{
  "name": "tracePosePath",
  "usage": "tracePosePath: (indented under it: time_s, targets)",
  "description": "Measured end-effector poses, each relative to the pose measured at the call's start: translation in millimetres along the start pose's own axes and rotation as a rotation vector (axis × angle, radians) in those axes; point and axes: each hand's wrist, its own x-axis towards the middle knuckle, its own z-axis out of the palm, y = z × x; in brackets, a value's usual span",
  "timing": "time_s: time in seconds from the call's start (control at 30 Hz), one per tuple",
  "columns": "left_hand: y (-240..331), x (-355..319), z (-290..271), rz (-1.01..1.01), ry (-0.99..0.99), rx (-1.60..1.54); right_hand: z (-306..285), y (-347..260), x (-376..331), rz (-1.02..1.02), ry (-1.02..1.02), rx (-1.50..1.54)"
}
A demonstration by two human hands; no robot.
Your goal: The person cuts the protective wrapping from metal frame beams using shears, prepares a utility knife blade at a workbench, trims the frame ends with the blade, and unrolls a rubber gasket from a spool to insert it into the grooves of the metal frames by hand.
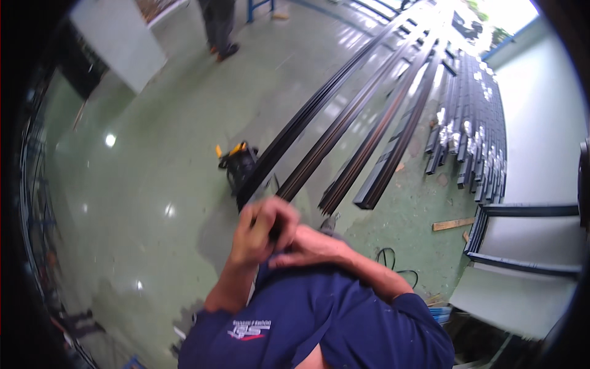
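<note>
Both my hands are together in front of my chest, slightly blurred. My left hand (261, 226) is raised, its fingers curled inward. Pressed up against it from the right is my right hand (304, 245), its fingers bent behind the left one. A small dark patch shows between them; I cannot make out whether it is an object or shadow. Just beyond the hands lie the near ends of long dark metal profiles (335, 126), running away in several rows toward the upper right.
A black-and-yellow piece of equipment (239, 165) stands by the leftmost profiles. More stacked profiles (470, 132) lie at right near a white panel (541, 117). A wood strip (453, 224) and black cable (402, 270) are on the green floor. A person's legs (219, 27) stand far off.
</note>
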Motion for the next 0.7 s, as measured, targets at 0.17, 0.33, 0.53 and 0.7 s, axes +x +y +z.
tracePosePath:
  time_s: [0.17, 0.33, 0.53, 0.7]
  targets:
    - [-35, 21, -25, 0.032, -0.328, -0.238, -12, -29, -14, 0.068, 0.126, 0.201]
    - [-99, -44, -58, -0.511, -0.512, 0.207, -81, -79, -54, -0.312, 0.490, 0.416]
    - [-155, -123, -150, -0.644, -0.281, 0.749, -206, -140, -144, -0.548, 0.833, 0.661]
    - [-198, -217, -256, -0.760, 0.126, 1.046, -347, -158, -302, -0.615, 0.872, 0.588]
